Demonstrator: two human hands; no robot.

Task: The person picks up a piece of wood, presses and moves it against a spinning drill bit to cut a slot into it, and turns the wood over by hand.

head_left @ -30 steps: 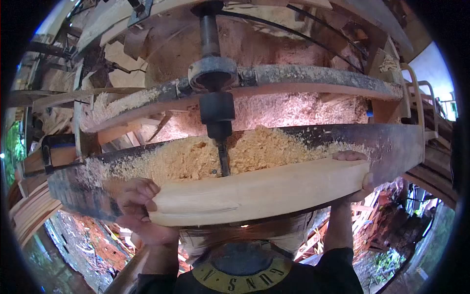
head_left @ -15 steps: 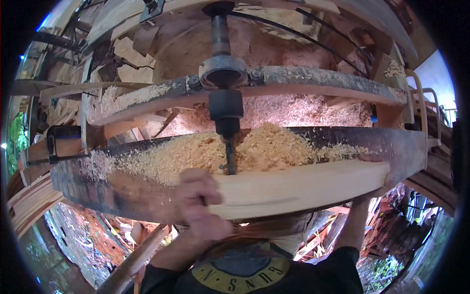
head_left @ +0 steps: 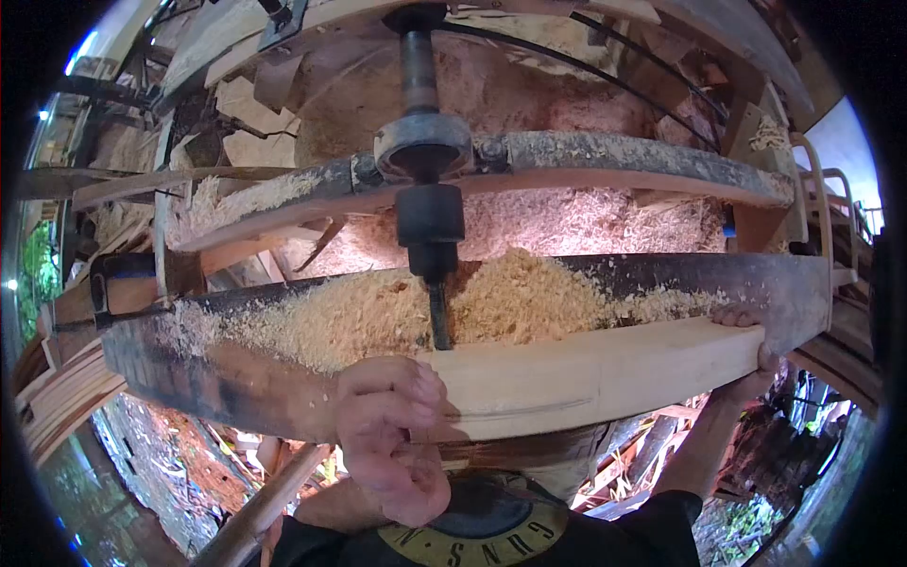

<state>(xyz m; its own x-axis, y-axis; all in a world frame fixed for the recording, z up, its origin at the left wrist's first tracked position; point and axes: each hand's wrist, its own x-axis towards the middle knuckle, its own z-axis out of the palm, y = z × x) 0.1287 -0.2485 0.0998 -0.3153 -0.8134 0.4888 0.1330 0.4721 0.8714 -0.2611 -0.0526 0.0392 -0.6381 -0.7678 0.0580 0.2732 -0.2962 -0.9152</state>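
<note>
Right hand (head_left: pixel 768 360) grips the board (head_left: pixel 576 378); loosely curled left hand (head_left: pixel 383 425), hold unclear, risks the bit (head_left: pixel 438 317) if the board kicks.

Smooth matt wooden board (head_left: pixel 586 383), dark metal chuck (head_left: pixel 430 215)

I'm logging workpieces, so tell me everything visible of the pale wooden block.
The pale wooden block is long and smooth-looking, with a thin dark streak on its near face. It lies along the dark table's near edge, its left part by the drill bit; contact is unclear. The right hand grips its right end; the left hand partly hides its left.
</note>
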